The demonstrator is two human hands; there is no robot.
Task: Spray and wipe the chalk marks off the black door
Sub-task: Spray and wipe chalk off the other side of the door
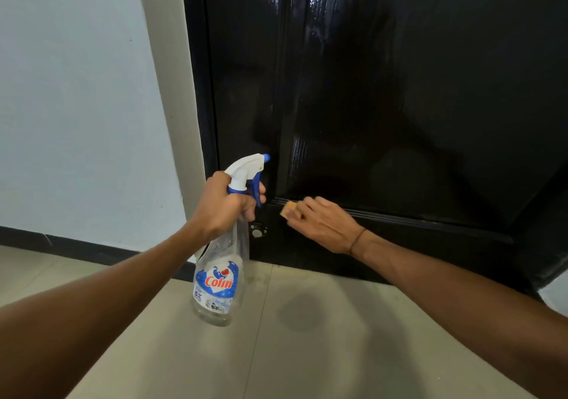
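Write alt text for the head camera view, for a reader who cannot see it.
A person's right hand presses a small tan sponge against the lower moulding of a glossy black door, while the left hand holds a clear spray bottle by its blue trigger, nozzle towards the door. No chalk marks are visible; pale floor tiles lie below.

1. The left arm reaches forward from the bottom left corner. It is bare and almost straight.
2. The left hand is closed in a fist with its back facing us. One finger is curled at the front.
3. The right arm comes in from the right side, bare too.
4. A thin dark band goes round the right wrist.
5. The right hand is turned palm down, fingers bent and pointing left.
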